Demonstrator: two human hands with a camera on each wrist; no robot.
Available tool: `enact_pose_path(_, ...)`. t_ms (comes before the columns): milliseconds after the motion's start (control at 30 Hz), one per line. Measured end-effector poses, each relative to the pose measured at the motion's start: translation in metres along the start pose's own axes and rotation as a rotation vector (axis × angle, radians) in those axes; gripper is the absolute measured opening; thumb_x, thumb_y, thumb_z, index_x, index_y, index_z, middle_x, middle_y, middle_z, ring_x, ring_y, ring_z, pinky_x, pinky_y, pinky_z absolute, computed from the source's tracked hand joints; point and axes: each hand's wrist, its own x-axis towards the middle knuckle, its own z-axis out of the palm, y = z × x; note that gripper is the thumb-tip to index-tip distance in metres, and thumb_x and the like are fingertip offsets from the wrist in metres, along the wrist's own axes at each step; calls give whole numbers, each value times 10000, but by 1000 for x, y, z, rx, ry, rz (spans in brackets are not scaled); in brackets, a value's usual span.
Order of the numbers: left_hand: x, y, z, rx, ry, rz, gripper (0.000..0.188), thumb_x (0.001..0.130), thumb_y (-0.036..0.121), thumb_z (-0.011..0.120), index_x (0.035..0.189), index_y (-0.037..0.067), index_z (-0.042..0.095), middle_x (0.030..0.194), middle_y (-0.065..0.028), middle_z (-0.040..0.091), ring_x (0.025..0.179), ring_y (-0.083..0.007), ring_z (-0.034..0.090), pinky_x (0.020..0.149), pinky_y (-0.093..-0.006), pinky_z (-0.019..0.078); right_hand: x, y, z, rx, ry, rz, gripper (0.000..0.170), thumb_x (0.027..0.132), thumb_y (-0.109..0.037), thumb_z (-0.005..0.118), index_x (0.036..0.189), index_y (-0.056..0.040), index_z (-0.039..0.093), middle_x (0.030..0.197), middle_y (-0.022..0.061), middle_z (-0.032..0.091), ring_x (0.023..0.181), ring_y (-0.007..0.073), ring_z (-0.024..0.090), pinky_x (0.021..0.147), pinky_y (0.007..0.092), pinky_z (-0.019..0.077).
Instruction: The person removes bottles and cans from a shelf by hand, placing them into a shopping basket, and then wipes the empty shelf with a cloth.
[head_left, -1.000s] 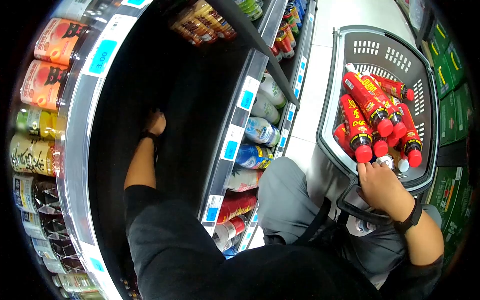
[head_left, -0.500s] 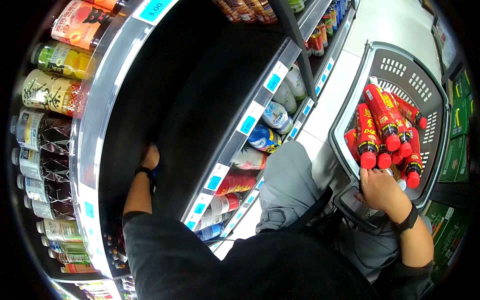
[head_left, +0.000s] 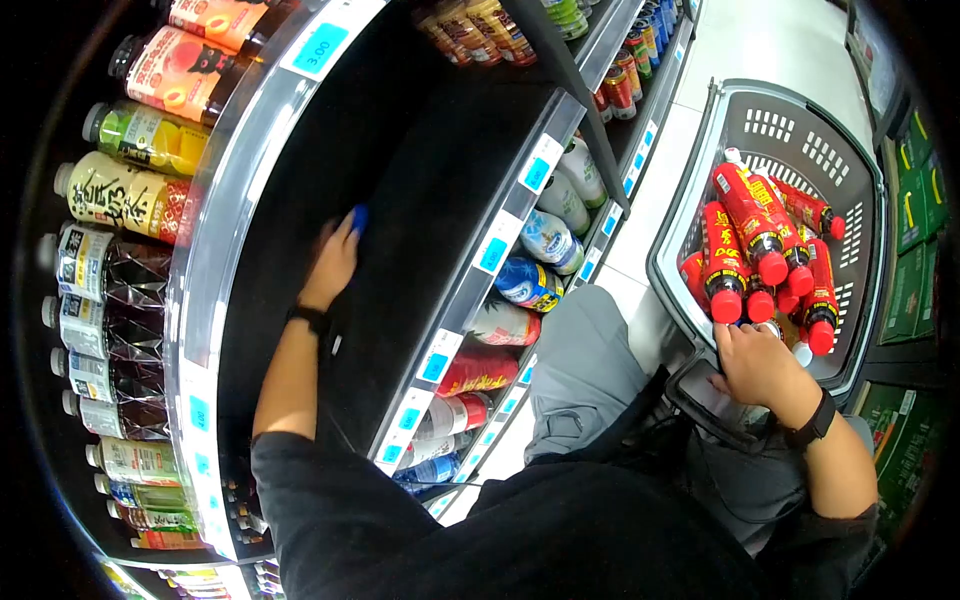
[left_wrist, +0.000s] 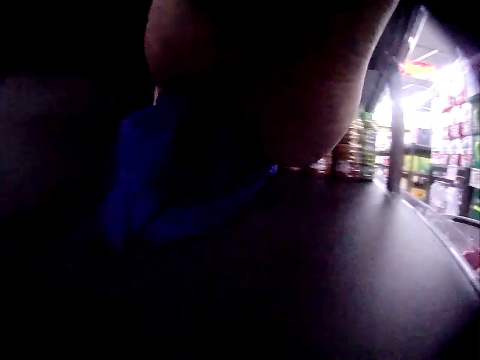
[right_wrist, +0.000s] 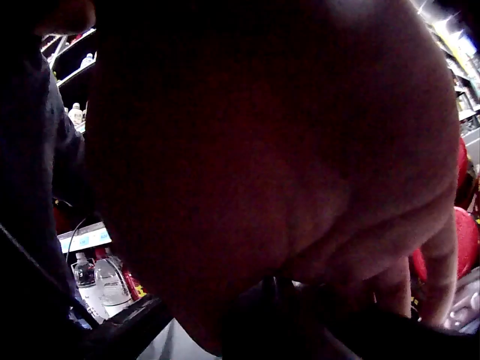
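The left hand [head_left: 332, 265] is reaching farther along the shelf [head_left: 440, 170], blue cloth [head_left: 360, 219] showing at its fingertips, whether pinched I cannot tell; the farther right hand [head_left: 762, 362] is gripping the basket [head_left: 850, 200].

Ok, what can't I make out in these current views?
Outline of blue item: head view, partly behind left hand; left wrist view, too dark.
Bottom of the basket: head view, hidden by red bottles.
Small print on price labels: head view, too small.
Red shape: right wrist view, cut off by edge.
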Motion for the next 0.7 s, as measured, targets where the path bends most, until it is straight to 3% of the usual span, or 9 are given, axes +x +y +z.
enact_pose_path(33, 19, 37, -2, 30, 72, 152, 397, 1006, 203, 505, 1369, 50, 549, 1261, -271, 566, 1157, -440, 548, 997, -457, 447, 0, -1, 0, -1, -15, 17, 528, 816, -429, 729, 1061, -4, 532, 917, 110, 648, 883, 280, 668, 799, 430, 493)
enact_pose_path(133, 65, 92, 20, 3, 78, 238, 390, 977, 182, 572, 1357, 94, 570, 1319, -159, 557, 1170, -405, 543, 997, -460, 454, 2, -4, -4, 25, -70, 52, 603, 789, -388, 761, 1132, 33, 498, 944, 153, 663, 921, 309, 662, 853, 419, 495)
enact_pose_path(200, 83, 116, 37, -58, 1, 238, 375, 969, 150, 571, 1342, 114, 584, 1317, -139, 563, 1156, -390, 538, 1003, -456, 446, 1, -6, 1, -13, -43, 63, 559, 802, -409, 745, 1094, 9, 516, 931, 124, 659, 900, 286, 666, 826, 414, 498)
enact_pose_path(300, 97, 130, 50, -91, 78, 183, 350, 962, 159, 575, 1308, 125, 613, 1318, -102, 570, 1156, -347, 524, 1028, -426, 416, 1, -10, 1, -91, -5, 75, 510, 817, -426, 727, 1052, -16, 537, 910, 91, 654, 874, 260, 668, 793, 406, 501)
enact_pose_path(433, 92, 141, 45, -198, 17, 191, 300, 956, 202, 589, 1236, 124, 664, 1272, -61, 603, 1163, -298, 505, 1048, -383, 375, 2, -14, 12, -177, 33, 112, 470, 823, -394, 709, 1050, -19, 541, 901, 86, 651, 863, 251, 663, 778, 399, 501)
enact_pose_path(500, 85, 149, 44, -269, -15, 265, 254, 952, 265, 607, 1129, 118, 715, 1198, -19, 645, 1157, -260, 492, 1035, -355, 357, 4, -16, 2, -154, -4, 105, 444, 826, -372, 699, 1047, -20, 542, 892, 85, 653, 850, 248, 662, 772, 394, 501)
enact_pose_path(533, 83, 149, 45, -326, -25, 310, 227, 948, 268, 618, 1052, 103, 734, 1123, -12, 673, 1132, -246, 498, 1009, -356, 361, 5, -17, -2, -130, -35, 106, 418, 828, -350, 689, 1044, -22, 544, 883, 83, 655, 838, 246, 662, 765, 389, 501)
enact_pose_path(700, 33, 151, 37, -285, 29, 398, 156, 882, 239, 665, 966, 123, 726, 1103, -13, 670, 1126, -240, 518, 1014, -411, 320, 8, -16, 7, -187, 3, 114, 289, 816, -204, 615, 1027, -17, 550, 840, 89, 664, 797, 232, 664, 738, 369, 499)
